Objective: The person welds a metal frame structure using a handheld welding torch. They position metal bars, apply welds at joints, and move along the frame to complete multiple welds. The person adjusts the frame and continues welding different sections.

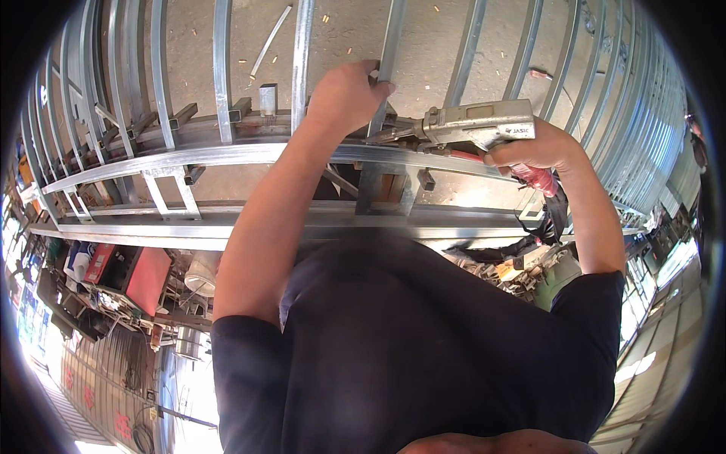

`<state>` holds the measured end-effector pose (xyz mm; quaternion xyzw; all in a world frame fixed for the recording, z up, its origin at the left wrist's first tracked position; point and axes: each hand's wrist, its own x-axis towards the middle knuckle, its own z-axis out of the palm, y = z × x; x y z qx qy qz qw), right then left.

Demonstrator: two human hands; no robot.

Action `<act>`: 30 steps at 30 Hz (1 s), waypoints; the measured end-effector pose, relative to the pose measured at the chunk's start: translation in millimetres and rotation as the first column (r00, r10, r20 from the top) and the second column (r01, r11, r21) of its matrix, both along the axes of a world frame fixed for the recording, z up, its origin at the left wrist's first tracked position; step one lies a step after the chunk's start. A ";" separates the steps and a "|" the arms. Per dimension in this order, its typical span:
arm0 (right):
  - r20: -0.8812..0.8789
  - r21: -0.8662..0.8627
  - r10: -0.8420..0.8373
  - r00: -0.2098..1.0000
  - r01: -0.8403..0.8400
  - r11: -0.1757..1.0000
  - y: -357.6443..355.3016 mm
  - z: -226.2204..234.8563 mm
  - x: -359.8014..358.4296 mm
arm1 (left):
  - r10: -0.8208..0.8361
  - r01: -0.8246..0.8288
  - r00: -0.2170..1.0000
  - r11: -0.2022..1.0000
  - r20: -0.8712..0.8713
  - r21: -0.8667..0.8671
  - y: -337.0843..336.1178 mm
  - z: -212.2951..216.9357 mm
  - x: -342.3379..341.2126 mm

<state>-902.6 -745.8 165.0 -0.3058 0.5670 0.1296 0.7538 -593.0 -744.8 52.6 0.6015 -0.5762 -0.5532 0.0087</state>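
Note:
My right hand [533, 150] is wrapped around the red handle of a handheld welding gun [480, 121] with a silver-grey body. The gun's pointed nozzle reaches left, close to where a bar crosses the long metal rail [249, 153]. My left hand [349, 94] pinches a galvanized square metal bar [392, 41] just above that rail, with thumb and fingers on either side of it. Whether the nozzle touches the metal I cannot tell. Part of the joint is hidden behind the nozzle and my left hand.
Several parallel metal bars [221, 60] stretch away across the rails on both sides. A nearer rail [166, 231] runs in front of my body. A loose metal strip [271, 41] and small scraps lie on the concrete floor [340, 38]. A red box [149, 280] stands at the lower left.

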 end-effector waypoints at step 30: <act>0.093 -0.019 0.094 0.991 -0.093 0.995 6.0 -19.5 -17.5 | -0.039 0.042 0.999 0.969 -0.018 0.242 -20.3 -0.8 1.2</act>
